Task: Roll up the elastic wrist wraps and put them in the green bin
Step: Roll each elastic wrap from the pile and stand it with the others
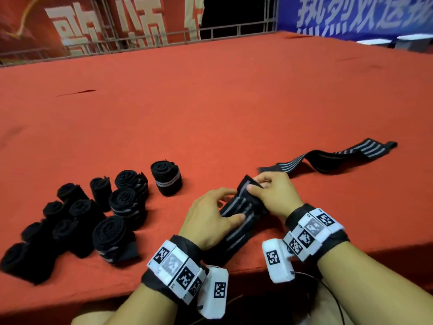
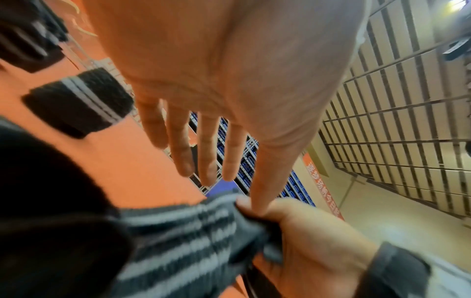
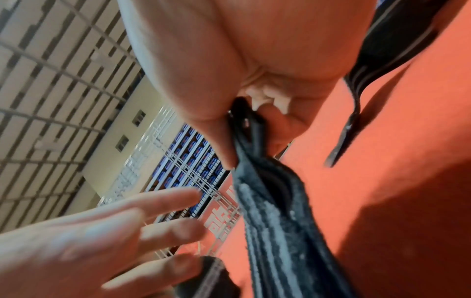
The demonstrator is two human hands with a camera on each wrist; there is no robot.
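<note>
A black elastic wrist wrap point(image 1: 236, 207) with grey stripes lies unrolled near the table's front edge, between my hands. My right hand point(image 1: 260, 184) pinches its folded far end between thumb and fingers, which the right wrist view point(image 3: 252, 141) shows plainly. My left hand point(image 1: 225, 205) hovers over the wrap with straight, spread fingers, its thumb resting on the striped band. In the left wrist view the left hand point(image 2: 244, 187) is spread wide, and the thumb tip meets the wrap point(image 2: 178, 231) beside the right hand. A second unrolled wrap point(image 1: 328, 160) lies at the right. The green bin is not in view.
Several rolled wraps point(image 1: 121, 202) stand in a cluster at the left, with one roll point(image 1: 166, 178) nearest my hands. The red table cloth point(image 1: 234, 102) stretches far back to a metal railing point(image 1: 234, 31). The table's front edge runs just under my wrists.
</note>
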